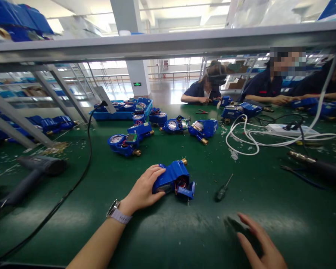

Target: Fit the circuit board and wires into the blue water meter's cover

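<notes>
- One grey heat gun (pixel 42 167) is lying at the left of the green table (pixel 106 231), a black cable (pixel 90 149) curving past on its right.
- A blue tray (pixel 100 116) is holding several blue units near the table's far edge.
- The left hand (pixel 145 186) (its wrist is wearing a watch (pixel 114 207)) is grasping the blue meter, fingers over the top and thumb along the near side.
- The blue meter (pixel 170 175) is resting mid-table: glossy, angular shell, brass fitting (pixel 184 161) sticking out at the far end, flap (pixel 187 192) hanging open at the right, reddish wires showing inside.
- A screwdriver (pixel 222 192) is lying to its right, shaft pointing away.
- The right hand (pixel 261 243) is hovering at the near edge, fingers released, thumb and forefinger parting.
- A white cord (pixel 257 147) is looping beside a power strip (pixel 277 129).
- A black tool with a metal nozzle (pixel 322 164) is lying at the far right.
</notes>
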Demonstrator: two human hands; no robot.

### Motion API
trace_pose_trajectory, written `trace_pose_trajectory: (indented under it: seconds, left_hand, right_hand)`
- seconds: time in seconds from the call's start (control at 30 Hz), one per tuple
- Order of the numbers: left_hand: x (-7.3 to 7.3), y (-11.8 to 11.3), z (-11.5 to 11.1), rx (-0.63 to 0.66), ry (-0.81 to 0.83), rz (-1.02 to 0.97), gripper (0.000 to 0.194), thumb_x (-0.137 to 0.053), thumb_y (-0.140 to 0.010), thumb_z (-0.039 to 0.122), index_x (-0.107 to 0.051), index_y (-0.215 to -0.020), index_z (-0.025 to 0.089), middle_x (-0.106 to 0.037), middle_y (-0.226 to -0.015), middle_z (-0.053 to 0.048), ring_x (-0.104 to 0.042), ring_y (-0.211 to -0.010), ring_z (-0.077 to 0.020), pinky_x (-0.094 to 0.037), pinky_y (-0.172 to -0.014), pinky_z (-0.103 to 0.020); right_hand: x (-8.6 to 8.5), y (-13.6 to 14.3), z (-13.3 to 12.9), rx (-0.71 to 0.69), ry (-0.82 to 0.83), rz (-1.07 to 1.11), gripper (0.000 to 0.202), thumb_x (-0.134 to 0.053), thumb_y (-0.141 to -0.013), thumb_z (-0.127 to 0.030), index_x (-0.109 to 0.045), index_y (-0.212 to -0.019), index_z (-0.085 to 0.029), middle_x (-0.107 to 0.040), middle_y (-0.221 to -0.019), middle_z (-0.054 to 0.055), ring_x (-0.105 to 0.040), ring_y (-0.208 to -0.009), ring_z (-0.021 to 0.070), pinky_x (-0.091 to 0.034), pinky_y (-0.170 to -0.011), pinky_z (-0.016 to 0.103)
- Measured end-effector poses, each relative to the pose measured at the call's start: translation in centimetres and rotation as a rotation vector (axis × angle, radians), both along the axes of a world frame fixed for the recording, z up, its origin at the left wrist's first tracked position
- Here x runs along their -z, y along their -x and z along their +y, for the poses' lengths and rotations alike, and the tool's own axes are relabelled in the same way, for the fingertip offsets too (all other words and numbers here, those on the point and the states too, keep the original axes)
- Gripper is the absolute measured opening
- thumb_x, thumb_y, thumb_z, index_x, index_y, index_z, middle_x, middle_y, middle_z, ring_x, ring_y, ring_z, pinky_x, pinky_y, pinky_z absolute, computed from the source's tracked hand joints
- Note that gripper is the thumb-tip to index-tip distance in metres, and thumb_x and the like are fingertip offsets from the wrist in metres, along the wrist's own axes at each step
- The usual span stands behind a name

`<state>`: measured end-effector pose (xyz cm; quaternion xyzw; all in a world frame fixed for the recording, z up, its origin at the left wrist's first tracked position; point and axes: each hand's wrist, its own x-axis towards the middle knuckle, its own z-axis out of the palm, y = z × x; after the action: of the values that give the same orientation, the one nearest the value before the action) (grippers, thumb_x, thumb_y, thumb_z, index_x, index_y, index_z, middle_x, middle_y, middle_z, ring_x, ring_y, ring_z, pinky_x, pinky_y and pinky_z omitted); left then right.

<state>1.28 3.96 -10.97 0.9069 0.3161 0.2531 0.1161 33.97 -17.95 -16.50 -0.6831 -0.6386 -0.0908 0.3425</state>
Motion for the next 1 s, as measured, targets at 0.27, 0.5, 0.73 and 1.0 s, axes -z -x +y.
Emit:
trace_pose_trajectory:
  seconds: [0.27,0.5,0.73,1.0]
  left_hand:
    - [1.1,-3.4,0.9,0.052,0.092,-0.145,0.072,-0.062,-0.073,0.02,-0.037,-0.14,0.021,-0.041,-0.147,-0.013,-0.037,-0.138,-0.0315,-0.033,-0.116,-0.05]
    - [2.2,-3.0,0.9,0.069,0.099,-0.173,0.074,-0.061,-0.075,0.02,-0.032,-0.143,0.021,-0.036,-0.15,-0.014,-0.034,-0.14,-0.0307,-0.03,-0.116,-0.052]
    - [2.6,-3.2,1.0,0.064,0.079,-0.189,0.073,-0.061,-0.076,0.024,-0.033,-0.142,0.022,-0.037,-0.149,-0.015,-0.035,-0.138,-0.0329,-0.028,-0.115,-0.055]
    - [2.6,-3.2,1.1,0.071,0.069,-0.193,0.071,-0.06,-0.076,0.024,-0.033,-0.141,0.023,-0.037,-0.148,-0.014,-0.037,-0.137,-0.0317,-0.031,-0.114,-0.052]
  right_hand:
    - [-2.6,6.3,9.6,-0.251,0.07,0.239,0.067,-0.057,-0.091,-0.041,-0.029,-0.148,-0.019,-0.043,-0.141,0.015,-0.045,-0.129,0.0296,-0.043,-0.104,0.049]
    - [-0.2,6.9,10.2,-0.262,0.02,0.305,0.04,-0.056,-0.092,-0.032,-0.047,-0.129,-0.021,-0.054,-0.123,0.012,-0.054,-0.114,0.026,-0.048,-0.096,0.046]
    - [-1.9,7.5,9.6,-0.353,-0.094,0.117,0.027,-0.06,-0.091,-0.027,-0.052,-0.115,-0.018,-0.054,-0.11,0.012,-0.056,-0.101,0.0249,-0.051,-0.084,0.041]
    - [-2.3,8.3,9.3,-0.466,-0.142,0.018,0.025,-0.057,-0.092,-0.017,-0.057,-0.117,-0.017,-0.057,-0.102,0.011,-0.058,-0.092,0.0216,-0.052,-0.077,0.036]
